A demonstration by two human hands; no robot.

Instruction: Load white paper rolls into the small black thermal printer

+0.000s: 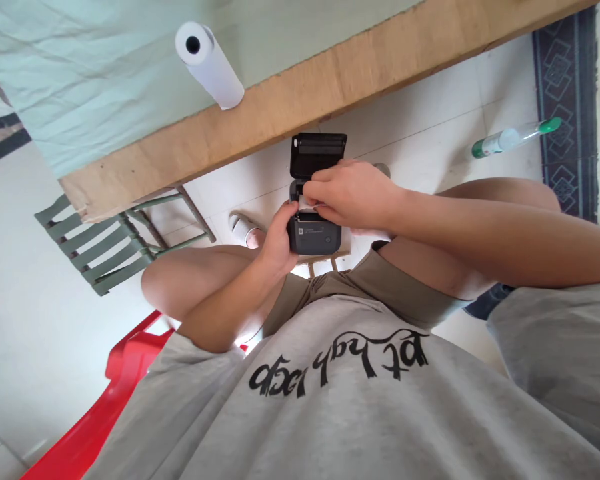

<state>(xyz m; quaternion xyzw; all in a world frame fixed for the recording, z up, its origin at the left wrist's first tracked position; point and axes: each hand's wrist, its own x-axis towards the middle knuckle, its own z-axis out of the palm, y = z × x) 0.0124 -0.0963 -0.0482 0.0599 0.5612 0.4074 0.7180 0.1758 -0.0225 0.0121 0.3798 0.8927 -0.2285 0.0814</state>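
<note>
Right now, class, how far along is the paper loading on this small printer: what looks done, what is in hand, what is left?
Done: the printer's lid stands open. In hand: the left hand grips the black printer from the side, while the right hand presses white paper into the open bay. Left: the lid is not yet closed, and a spare paper roll lies on the table.

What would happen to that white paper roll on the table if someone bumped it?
The white paper roll lies on its side near the edge of the table, so it would probably roll, perhaps off the edge. Its hollow core suggests it is fairly light. The outer paper looks tightly wound, so it should stay stiff when lifted.
</note>
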